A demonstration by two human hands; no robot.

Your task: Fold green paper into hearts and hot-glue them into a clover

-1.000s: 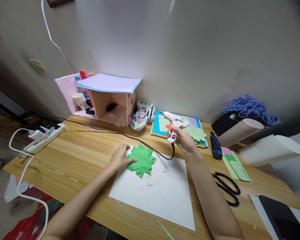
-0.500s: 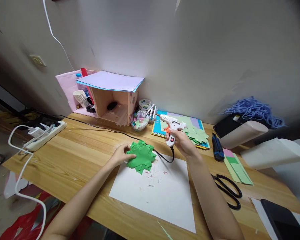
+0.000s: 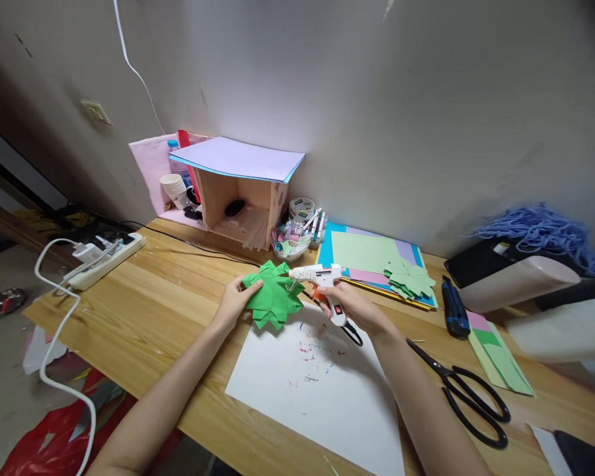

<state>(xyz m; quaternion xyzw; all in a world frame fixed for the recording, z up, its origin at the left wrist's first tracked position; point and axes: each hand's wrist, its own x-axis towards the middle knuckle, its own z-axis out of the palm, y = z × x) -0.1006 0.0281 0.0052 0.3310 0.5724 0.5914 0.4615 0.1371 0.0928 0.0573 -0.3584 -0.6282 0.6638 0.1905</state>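
My left hand (image 3: pixel 234 299) pinches the left edge of a dark green folded paper flower (image 3: pixel 272 295) and tilts it up off the white sheet (image 3: pixel 322 390). My right hand (image 3: pixel 350 308) grips a white hot glue gun (image 3: pixel 320 283) with an orange trigger. Its nozzle points left and touches the flower's right side. The gun's black cord trails back across the wooden table (image 3: pixel 153 297).
A light green paper flower (image 3: pixel 409 279) lies on a stack of coloured paper (image 3: pixel 367 254). Black scissors (image 3: pixel 469 393) and a blue utility knife (image 3: pixel 453 307) lie to the right. A power strip (image 3: pixel 106 260) sits far left, a cardboard box shelf (image 3: pixel 238 192) and marker bowl (image 3: pixel 292 241) at the back.
My right hand has brought the glue gun down and left from above the paper stack to the green flower. My left hand has lifted the flower's edge off the sheet.
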